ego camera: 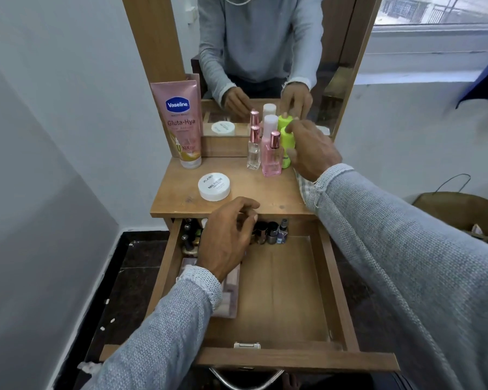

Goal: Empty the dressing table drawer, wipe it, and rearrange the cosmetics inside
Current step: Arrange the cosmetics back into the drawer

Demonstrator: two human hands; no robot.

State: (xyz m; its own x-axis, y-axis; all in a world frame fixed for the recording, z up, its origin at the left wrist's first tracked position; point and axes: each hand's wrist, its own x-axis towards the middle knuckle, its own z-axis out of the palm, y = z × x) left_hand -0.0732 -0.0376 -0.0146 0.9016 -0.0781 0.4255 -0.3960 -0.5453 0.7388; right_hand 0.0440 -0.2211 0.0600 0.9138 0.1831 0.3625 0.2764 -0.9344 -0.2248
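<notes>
2 hands at the dressing table

The right hand (312, 152) has thumb and fingers curled round the green bottle (288, 144), which stands on the tabletop (265, 198) beside a pink bottle (271, 157) and a clear bottle (254, 150). The left hand (226, 237) hovers over the open drawer (282, 291), fingers loosely curled, holding nothing I can see. Nail polishes (272, 232) line the drawer's back. A white jar (214, 186) and a Vaseline tube (182, 122) stand farther left on top.
</notes>
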